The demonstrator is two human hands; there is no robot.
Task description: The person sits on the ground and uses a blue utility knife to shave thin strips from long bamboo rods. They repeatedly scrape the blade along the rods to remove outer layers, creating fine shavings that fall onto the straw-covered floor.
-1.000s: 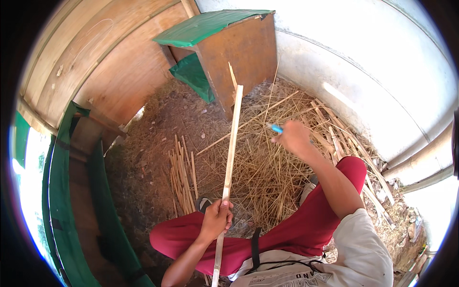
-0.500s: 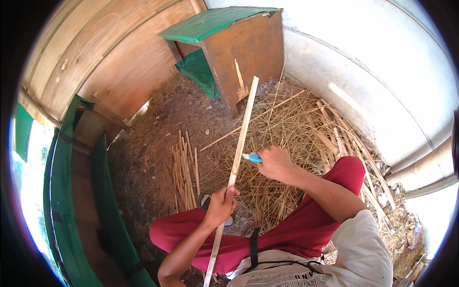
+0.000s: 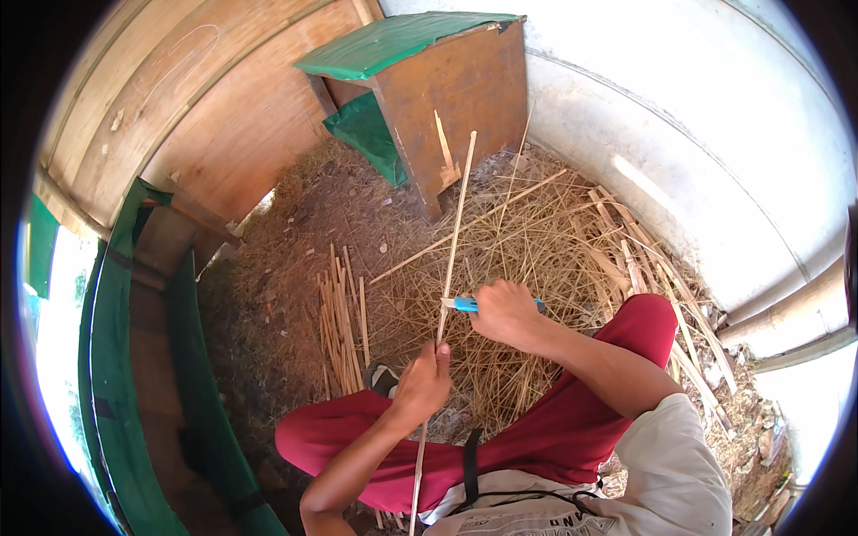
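Two hands: left hand (image 3: pixel 422 382) and right hand (image 3: pixel 506 312). One long bamboo strip (image 3: pixel 453 246), gripped in the left. One blue-handled knife (image 3: pixel 465 305), gripped in the right. One wooden box (image 3: pixel 465 85) with one green top. One bundle of short splints (image 3: pixel 341 314) on the floor, roughly a dozen, exact number unclear. Loose shavings and slivers (image 3: pixel 554 232) beyond counting. Two red-clad legs (image 3: pixel 572 429).
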